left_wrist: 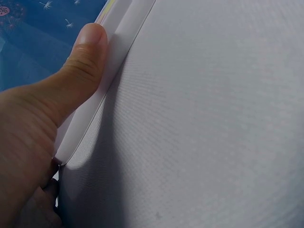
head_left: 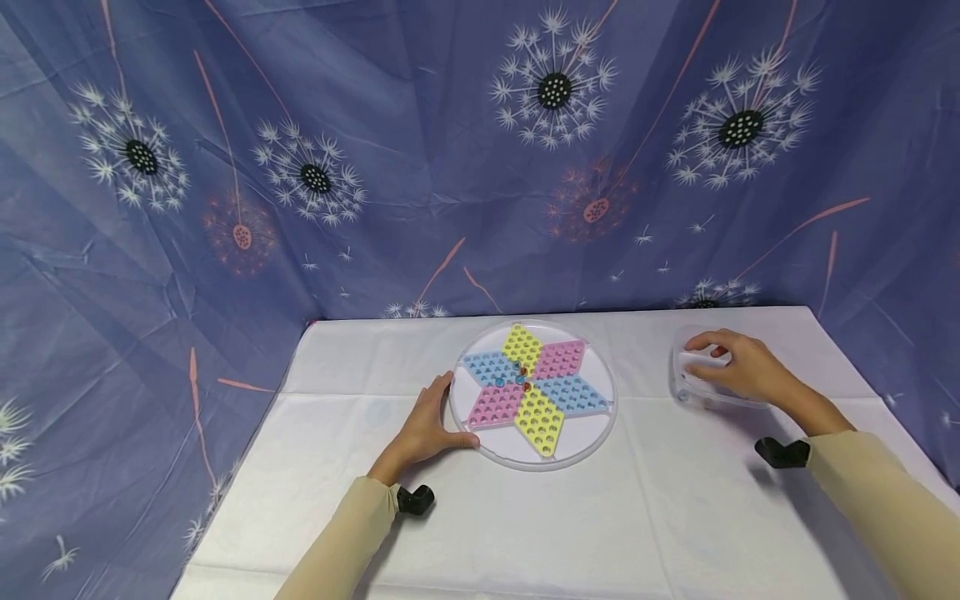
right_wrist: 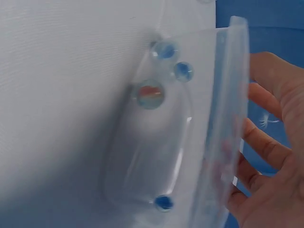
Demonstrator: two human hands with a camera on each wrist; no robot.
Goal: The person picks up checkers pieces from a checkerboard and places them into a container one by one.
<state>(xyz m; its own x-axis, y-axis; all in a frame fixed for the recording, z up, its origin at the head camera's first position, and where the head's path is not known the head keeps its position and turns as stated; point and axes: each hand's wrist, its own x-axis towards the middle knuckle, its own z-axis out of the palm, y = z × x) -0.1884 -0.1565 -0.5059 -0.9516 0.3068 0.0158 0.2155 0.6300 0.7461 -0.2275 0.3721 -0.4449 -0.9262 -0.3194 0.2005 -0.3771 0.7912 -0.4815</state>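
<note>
A round white Chinese checkers board (head_left: 498, 435) lies on the table, its star made of pink, yellow and blue points. Several blue and red marbles (head_left: 499, 382) sit near its centre. My left hand (head_left: 426, 429) is spread at the board's left side, with the thumb along the near rim (left_wrist: 97, 99). Off to the right stands a clear plastic container (head_left: 680, 387). Over it is my right hand (head_left: 742, 367), thumb and forefinger apart, fingertips showing blurred through the wall. Inside are a marble with an orange swirl (right_wrist: 150, 94) and several blue ones (right_wrist: 183, 71).
A white cloth (head_left: 540, 533) covers the table. Behind it and along the sides hangs a blue curtain (head_left: 450, 167) with dandelion prints. The container stands near the table's far right part, apart from the board. Each wrist carries a small black camera (head_left: 416, 500).
</note>
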